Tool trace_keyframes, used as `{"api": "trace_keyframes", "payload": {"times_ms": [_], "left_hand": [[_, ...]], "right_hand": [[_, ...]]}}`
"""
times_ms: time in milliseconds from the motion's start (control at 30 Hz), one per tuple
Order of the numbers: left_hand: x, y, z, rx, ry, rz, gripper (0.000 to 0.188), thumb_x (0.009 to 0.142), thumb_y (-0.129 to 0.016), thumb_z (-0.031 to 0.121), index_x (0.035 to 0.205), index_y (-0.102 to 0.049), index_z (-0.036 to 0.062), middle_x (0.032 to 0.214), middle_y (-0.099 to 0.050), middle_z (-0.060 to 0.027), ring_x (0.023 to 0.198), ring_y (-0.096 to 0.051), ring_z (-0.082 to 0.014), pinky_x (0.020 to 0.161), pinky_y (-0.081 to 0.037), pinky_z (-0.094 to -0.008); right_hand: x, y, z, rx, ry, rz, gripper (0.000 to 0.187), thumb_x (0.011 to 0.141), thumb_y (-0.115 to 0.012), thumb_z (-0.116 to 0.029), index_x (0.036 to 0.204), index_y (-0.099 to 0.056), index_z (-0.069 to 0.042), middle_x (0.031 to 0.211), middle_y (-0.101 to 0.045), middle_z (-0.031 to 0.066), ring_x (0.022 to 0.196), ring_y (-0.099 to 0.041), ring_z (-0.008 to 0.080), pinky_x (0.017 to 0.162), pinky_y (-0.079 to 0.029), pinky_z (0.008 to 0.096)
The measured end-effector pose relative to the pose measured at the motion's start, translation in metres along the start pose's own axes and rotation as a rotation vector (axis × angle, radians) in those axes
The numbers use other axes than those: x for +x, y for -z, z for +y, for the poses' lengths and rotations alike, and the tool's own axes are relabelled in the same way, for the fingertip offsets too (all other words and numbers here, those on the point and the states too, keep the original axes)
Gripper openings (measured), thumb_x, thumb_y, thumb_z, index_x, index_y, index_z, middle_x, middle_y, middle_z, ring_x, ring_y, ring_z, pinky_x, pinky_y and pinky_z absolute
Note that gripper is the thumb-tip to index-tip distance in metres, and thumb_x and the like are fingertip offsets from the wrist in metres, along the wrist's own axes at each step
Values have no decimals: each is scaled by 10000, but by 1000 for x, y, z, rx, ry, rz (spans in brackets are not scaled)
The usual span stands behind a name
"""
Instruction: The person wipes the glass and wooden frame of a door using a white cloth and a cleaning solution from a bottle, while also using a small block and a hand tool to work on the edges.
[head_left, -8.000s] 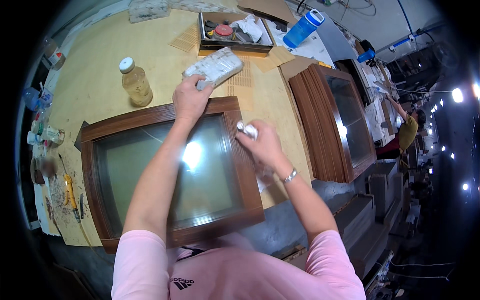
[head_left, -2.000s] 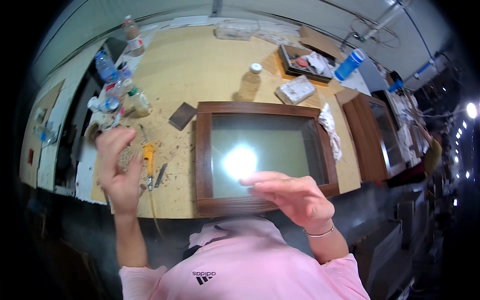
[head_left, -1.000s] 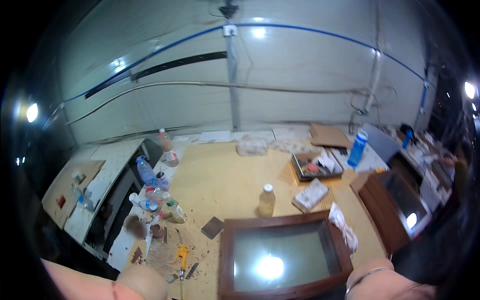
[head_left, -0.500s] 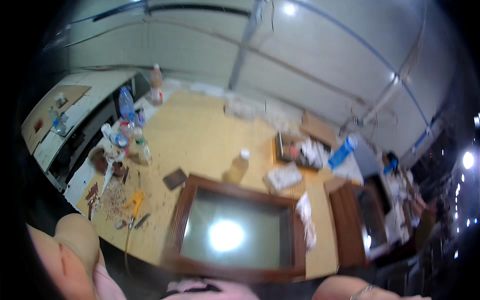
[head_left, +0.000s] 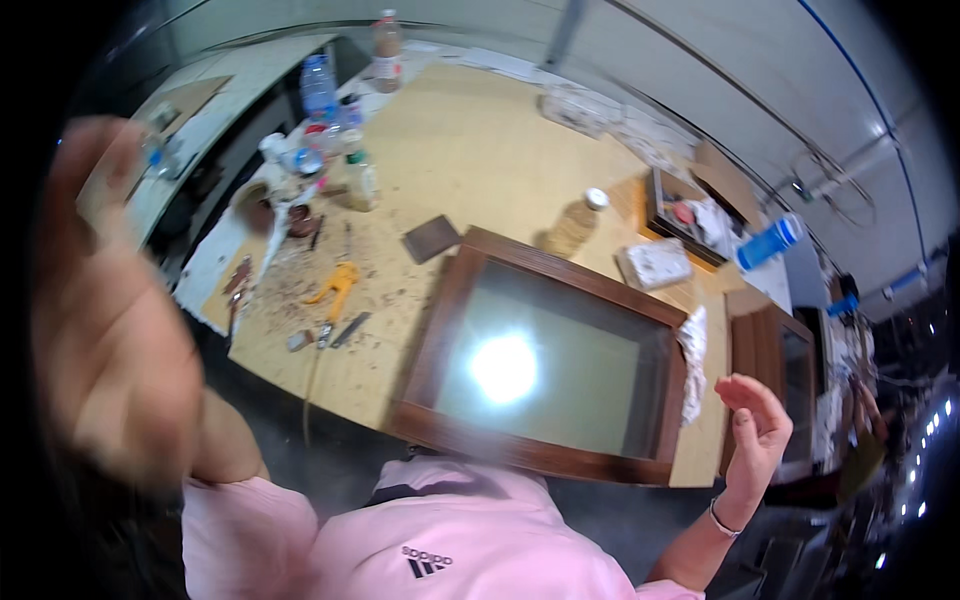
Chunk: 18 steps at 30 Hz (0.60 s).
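A brown wooden frame with a glass pane (head_left: pixel 560 452) lies at the near edge of the table, a bright lamp mirrored in the glass. My right hand (head_left: pixel 757 435) is raised beyond the frame's right end, fingers curved and apart from the thumb, holding nothing. Close to it, a crumpled white cloth (head_left: pixel 692 370) lies along the frame's right side. My left hand (head_left: pixel 115 340) is lifted high at the far left, large and smeared, with fingers stretched upward and nothing seen in it. Left of the frame lies a yellow air blow gun (head_left: pixel 338 288) on a hose.
Near the frame are a dark square pad (head_left: pixel 431 238), a bottle of amber liquid (head_left: pixel 572 228) and a white block (head_left: pixel 655 265). Several bottles (head_left: pixel 320 90) and brown crumbs occupy the left side. A box (head_left: pixel 662 213), blue bottle (head_left: pixel 768 245) and second wooden frame (head_left: pixel 750 345) stand right.
The view has tilted down and swung left, so the table sits higher and further right. Both hands have come up into view, the left one high and close, the right one beside the frame.
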<state>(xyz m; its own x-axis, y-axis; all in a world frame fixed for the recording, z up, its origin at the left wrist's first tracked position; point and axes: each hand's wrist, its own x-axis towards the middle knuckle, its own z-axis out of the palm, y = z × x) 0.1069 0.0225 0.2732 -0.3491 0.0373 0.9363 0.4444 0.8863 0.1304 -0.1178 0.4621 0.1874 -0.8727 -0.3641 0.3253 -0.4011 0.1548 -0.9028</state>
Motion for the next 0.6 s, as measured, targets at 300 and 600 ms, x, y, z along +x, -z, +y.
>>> {"api": "trace_keyframes", "payload": {"times_ms": [300,600], "left_hand": [[-320,-26,-123,363,1100,-514,404,813,-744,90,1199,-665,1,1186,-663,-183,1122,-620,-330,969,-482,-412],[-373,-31,-132,341,1274,-292,290,830,-729,35,1103,-630,20,984,-685,-138,826,-674,-319,712,-539,-379]], "right_hand": [[81,92,263,-710,-182,237,617,943,-654,-166,1479,-419,29,1360,-597,196,1196,-600,254,992,-472,348],[116,77,335,-519,-408,328,287,924,-652,-143,1141,-662,44,747,-663,64,650,-606,136,591,-474,294]]}}
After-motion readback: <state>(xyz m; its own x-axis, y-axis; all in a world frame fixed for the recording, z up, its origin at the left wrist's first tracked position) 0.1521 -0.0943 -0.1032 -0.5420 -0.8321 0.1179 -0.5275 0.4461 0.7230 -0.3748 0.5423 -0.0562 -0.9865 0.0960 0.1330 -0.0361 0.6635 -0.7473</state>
